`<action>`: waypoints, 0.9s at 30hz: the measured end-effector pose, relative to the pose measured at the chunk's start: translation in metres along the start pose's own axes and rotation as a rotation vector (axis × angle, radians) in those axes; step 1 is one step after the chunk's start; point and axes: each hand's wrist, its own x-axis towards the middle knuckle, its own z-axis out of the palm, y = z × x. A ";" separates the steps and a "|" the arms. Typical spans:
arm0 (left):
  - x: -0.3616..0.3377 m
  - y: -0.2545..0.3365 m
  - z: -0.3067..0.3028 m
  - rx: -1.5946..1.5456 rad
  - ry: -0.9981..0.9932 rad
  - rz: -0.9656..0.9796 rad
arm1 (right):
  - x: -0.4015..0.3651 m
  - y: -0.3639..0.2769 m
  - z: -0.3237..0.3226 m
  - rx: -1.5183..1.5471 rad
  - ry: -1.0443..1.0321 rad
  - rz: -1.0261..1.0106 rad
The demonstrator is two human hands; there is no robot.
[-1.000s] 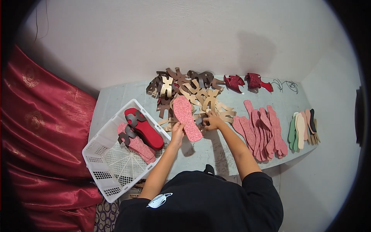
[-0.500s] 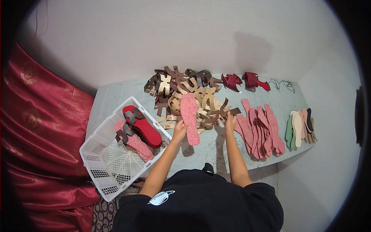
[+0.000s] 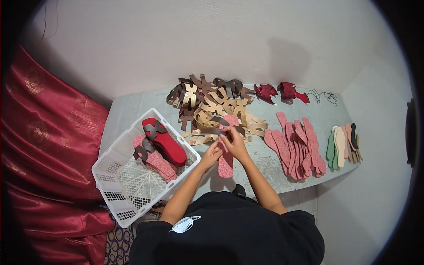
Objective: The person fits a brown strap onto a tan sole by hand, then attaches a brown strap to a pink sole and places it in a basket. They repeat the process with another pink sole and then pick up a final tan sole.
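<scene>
A pink speckled sole (image 3: 225, 167) is held upright in front of me, with a dark brown strap (image 3: 213, 131) lying across its middle. My left hand (image 3: 212, 155) is closed on the sole's left edge. On the strap and the sole's middle, my right hand (image 3: 235, 144) has its fingers pressed together. The fingers of both hands nearly meet and cover part of the strap. Just behind them lies a pile of beige and brown straps (image 3: 213, 105).
A white basket (image 3: 106, 197) at the left holds a red sole (image 3: 170, 150) and a pink sole with dark straps (image 3: 160, 164). Several pink soles (image 3: 289, 150) lie right, then coloured soles (image 3: 339, 148). Red straps (image 3: 287, 90) and black cord (image 3: 329, 98) lie at the back.
My right hand has moved left from the strap pile to the sole, bringing a dark brown strap. The sole has shifted slightly right and toward me, and the strap now crosses it.
</scene>
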 end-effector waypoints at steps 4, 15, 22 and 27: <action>-0.022 0.006 0.005 -0.384 0.103 0.005 | -0.007 -0.002 -0.010 0.318 -0.039 0.000; -0.073 0.044 0.016 -0.525 0.103 0.031 | -0.049 -0.027 -0.060 -0.062 -0.112 -0.038; -0.081 0.055 0.021 -0.523 0.052 0.034 | -0.064 -0.033 -0.046 -0.144 -0.042 -0.124; -0.082 0.055 0.023 -0.500 0.085 0.054 | -0.065 -0.034 -0.047 -0.077 -0.011 -0.166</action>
